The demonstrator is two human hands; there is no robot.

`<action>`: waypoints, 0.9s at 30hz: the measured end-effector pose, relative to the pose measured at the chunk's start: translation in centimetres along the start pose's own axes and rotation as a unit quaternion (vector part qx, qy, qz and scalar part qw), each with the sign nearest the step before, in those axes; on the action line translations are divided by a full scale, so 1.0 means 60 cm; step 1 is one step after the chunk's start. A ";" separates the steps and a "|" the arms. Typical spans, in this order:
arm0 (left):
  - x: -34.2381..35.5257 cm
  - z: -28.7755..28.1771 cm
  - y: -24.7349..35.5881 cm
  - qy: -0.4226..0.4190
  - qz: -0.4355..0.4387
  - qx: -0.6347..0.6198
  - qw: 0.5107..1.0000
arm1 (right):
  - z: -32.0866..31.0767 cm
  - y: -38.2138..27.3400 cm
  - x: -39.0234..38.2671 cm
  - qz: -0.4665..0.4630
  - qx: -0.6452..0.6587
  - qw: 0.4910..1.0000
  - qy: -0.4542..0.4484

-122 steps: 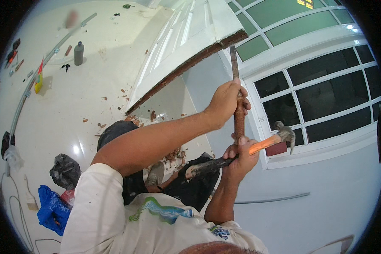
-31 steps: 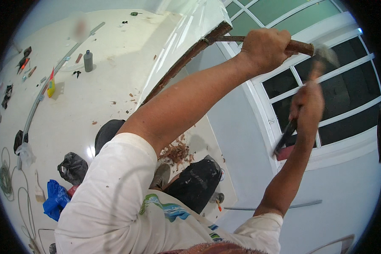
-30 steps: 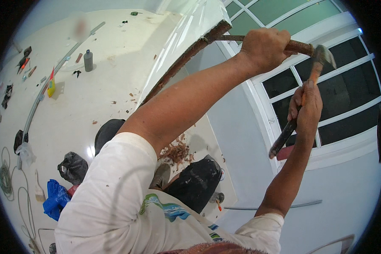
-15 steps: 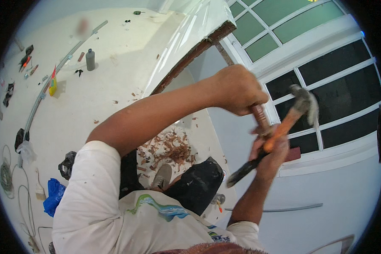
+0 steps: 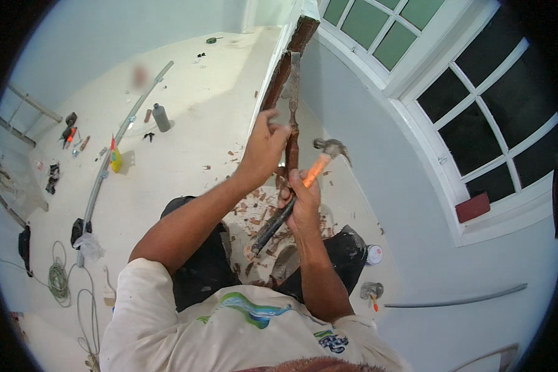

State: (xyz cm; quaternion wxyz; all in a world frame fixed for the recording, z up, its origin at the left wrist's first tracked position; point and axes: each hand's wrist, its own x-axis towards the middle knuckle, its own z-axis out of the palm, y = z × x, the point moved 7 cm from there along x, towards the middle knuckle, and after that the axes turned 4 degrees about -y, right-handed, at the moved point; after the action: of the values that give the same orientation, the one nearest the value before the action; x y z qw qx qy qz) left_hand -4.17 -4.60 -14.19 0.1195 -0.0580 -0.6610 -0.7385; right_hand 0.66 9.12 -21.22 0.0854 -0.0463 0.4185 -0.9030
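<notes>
A white door (image 5: 275,75) with a rough brown edge (image 5: 305,34) stands at top centre. A metal chisel (image 5: 294,87) with a brown wooden handle (image 5: 292,149) points up along that edge. My left hand (image 5: 260,151) is beside the chisel, fingers loosely bent and apart; I cannot tell if it touches the tool. Lower down, my right hand (image 5: 302,201) is closed on an orange-and-black claw hammer (image 5: 316,168) and seems to clasp the bottom of the chisel handle too. The hammer's head tilts up to the right.
Wood shavings (image 5: 254,208) lie between my knees. The floor holds a long metal track (image 5: 99,189), a grey bottle (image 5: 160,118), a yellow packet (image 5: 115,160), coiled cable (image 5: 58,279) and a can (image 5: 374,254). A paned window (image 5: 496,118) with a red block (image 5: 472,208) is at right.
The chisel has swung upright toward the door edge and shifted left. My left hand has loosened its grip and moved left. My right hand and the hammer have moved left.
</notes>
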 end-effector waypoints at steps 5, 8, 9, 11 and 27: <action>0.028 0.011 -0.019 -0.071 -0.092 -0.094 0.989 | 0.016 0.084 0.045 0.045 0.055 0.996 -0.045; 0.034 -0.005 -0.025 -0.048 -0.058 -0.036 0.996 | 0.011 0.100 0.048 0.064 0.016 0.997 -0.037; 0.037 -0.012 -0.026 -0.034 -0.044 -0.024 0.998 | 0.010 0.107 0.048 0.069 0.012 0.997 -0.033; 0.049 -0.022 -0.030 -0.025 -0.017 0.000 1.000 | 0.005 0.124 0.040 0.113 0.017 0.993 -0.010; 0.093 -0.027 -0.071 -0.016 0.042 0.027 0.999 | -0.057 0.333 -0.007 0.412 0.359 0.837 0.032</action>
State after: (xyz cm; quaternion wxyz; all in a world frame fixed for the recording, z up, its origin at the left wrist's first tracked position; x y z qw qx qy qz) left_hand -10.52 -6.36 -17.15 0.1407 -0.0943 -0.6794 -0.7140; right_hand 2.85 -0.93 -38.67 0.4464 0.1929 0.0485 -0.8724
